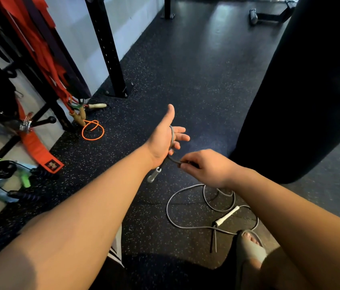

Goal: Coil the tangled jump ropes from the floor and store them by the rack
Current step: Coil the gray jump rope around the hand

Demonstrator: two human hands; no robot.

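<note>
Left hand [166,139] splayed, grey rope [172,137] looped across; right hand [203,166] pinches it (handle [153,174] dangling).

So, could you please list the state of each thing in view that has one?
Left hand: open, grey rope looped over the palm.
Right hand: pinching the rope.
Grey jump rope: mostly loose on the floor, not yet coiled.
White handle: dangling below the left wrist.
Second white handle: lying on the floor.
Orange rope: loosely looped by the rack.
</note>
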